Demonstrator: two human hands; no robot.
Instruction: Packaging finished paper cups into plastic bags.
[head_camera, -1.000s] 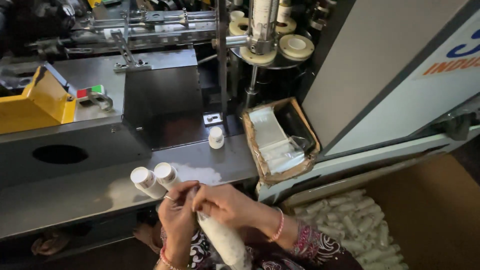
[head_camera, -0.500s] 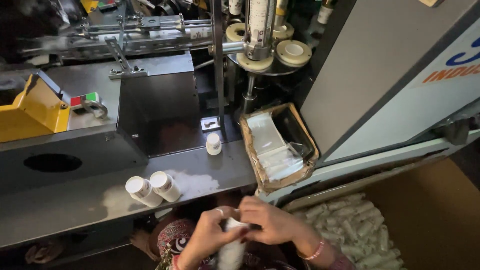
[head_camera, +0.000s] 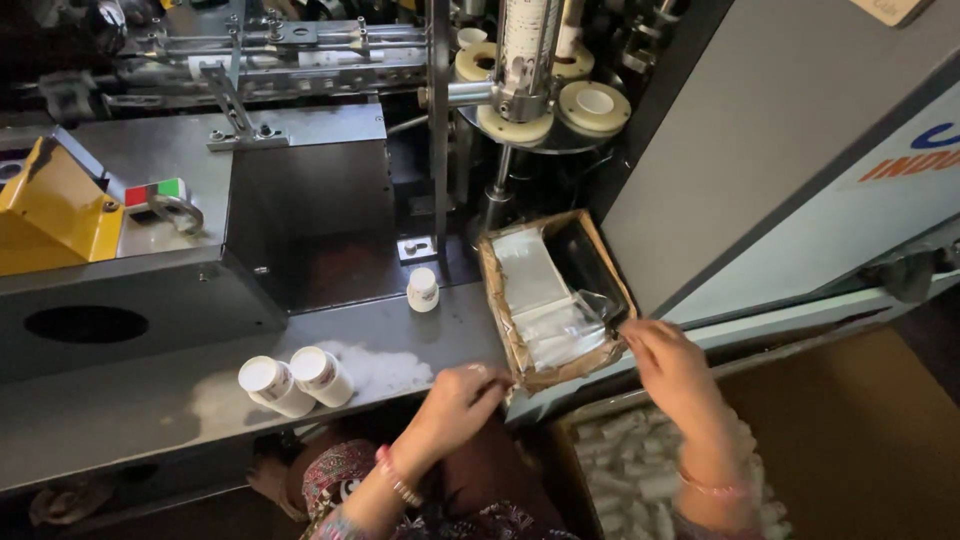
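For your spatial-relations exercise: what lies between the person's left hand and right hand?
In the head view, the near end of the shallow cardboard box of clear plastic bags lies between the left hand and right hand; both hands are at its edge.
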